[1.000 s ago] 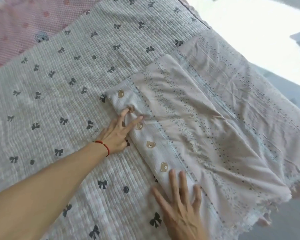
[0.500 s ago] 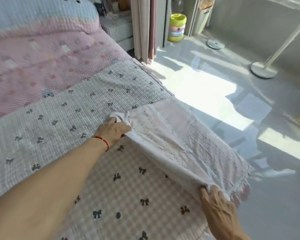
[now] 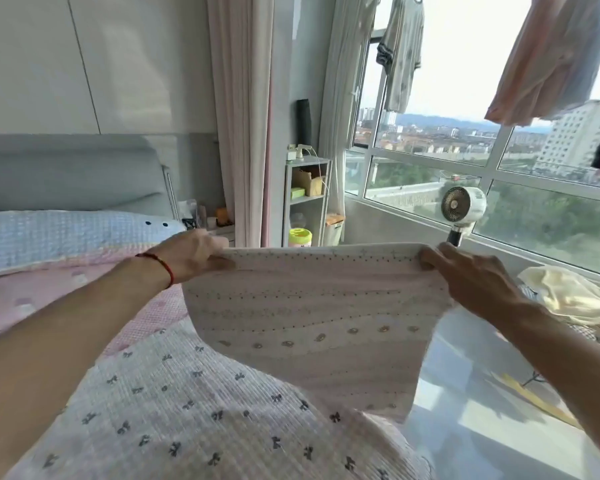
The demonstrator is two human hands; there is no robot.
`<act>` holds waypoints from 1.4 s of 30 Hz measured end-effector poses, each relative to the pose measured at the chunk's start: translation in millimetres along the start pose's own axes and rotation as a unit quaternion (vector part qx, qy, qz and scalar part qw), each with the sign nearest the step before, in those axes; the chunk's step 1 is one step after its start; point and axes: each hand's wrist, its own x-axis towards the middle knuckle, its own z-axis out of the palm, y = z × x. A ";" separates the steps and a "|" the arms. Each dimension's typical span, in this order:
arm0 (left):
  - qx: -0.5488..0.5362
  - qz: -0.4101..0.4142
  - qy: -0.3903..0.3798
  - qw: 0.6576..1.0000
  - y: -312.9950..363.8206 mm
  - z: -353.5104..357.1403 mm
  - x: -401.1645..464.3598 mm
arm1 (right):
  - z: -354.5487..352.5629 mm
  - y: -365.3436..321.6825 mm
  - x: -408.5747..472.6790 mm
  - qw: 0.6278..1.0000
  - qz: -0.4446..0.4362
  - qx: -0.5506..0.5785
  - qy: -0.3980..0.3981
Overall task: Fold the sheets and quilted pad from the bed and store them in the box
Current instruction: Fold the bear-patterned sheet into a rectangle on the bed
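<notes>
Ahead of you a large window (image 3: 482,140) shows a daylit city skyline, with clothes (image 3: 400,53) hanging against it. A white fan (image 3: 463,206) stands at the sill, a narrow shelf unit (image 3: 307,199) beside a pale curtain (image 3: 239,116). To your left, a grey padded headboard (image 3: 70,171); sun glares off the glossy floor (image 3: 465,410).

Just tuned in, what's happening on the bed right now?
A person is holding a folded sheet up in the air over the edge of the bed, the left hand gripping one top corner and the right hand the other. The sheet hangs down between them, its lower edge over the quilted pad, which lies unfolded on the bed. No box is in view, so nothing can be seen stored yet.
</notes>
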 end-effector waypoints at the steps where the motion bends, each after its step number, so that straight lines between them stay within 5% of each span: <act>1: 0.015 0.010 -0.008 1.000 -5.7 -26.8 -11.6 | -16.7 2.3 14.6 1.000 -0.008 -0.003 0.002; 4: 0.117 0.014 -0.020 0.993 -20.5 -88.8 -50.7 | -53.7 1.9 53.7 0.998 -0.053 0.033 0.003; 7: 0.147 -0.070 0.036 0.986 -38.8 -132.3 -101.5 | -86.9 -15.3 77.6 0.991 -0.077 0.109 -0.004; 10: -0.042 -0.069 0.067 0.994 -73.0 -160.8 -152.0 | -99.4 -38.0 95.3 0.978 -0.055 0.191 0.064; 12: -0.154 -0.080 0.019 0.985 -89.0 -166.3 -188.4 | -102.4 -60.6 103.3 0.977 -0.081 0.199 -0.005; 14: -0.163 -0.110 -0.038 0.980 -100.4 -163.8 -215.9 | -105.0 -76.4 114.4 0.973 -0.119 0.190 -0.047; 16: -0.173 -0.137 -0.018 0.975 -114.7 -161.1 -242.4 | -112.1 -98.3 125.1 0.968 -0.107 0.223 -0.043; 21: -0.077 -0.121 -0.095 0.985 -123.3 -177.7 -284.5 | -120.9 -150.0 140.6 0.953 -0.143 0.265 -0.040; 27: 0.037 -0.228 -0.152 0.961 -143.4 -169.0 -326.4 | -108.4 -183.1 150.6 0.940 -0.159 0.284 -0.103; 30: 0.072 -0.302 -0.099 0.945 -144.2 -152.9 -325.1 | -88.5 -201.0 171.8 0.954 -0.188 0.214 -0.092; 33: 0.229 -0.387 0.070 0.891 -154.1 -121.7 -300.6 | -53.4 -236.5 197.1 0.959 -0.150 0.232 -0.065; 38: 0.148 -0.521 0.191 0.818 -177.9 -103.2 -270.5 | -11.1 -289.9 234.5 0.936 -0.076 0.345 -0.015; 42: 0.136 -0.478 0.268 0.825 -166.0 -84.2 -287.5 | 9.0 -288.0 250.7 0.913 -0.091 0.397 0.029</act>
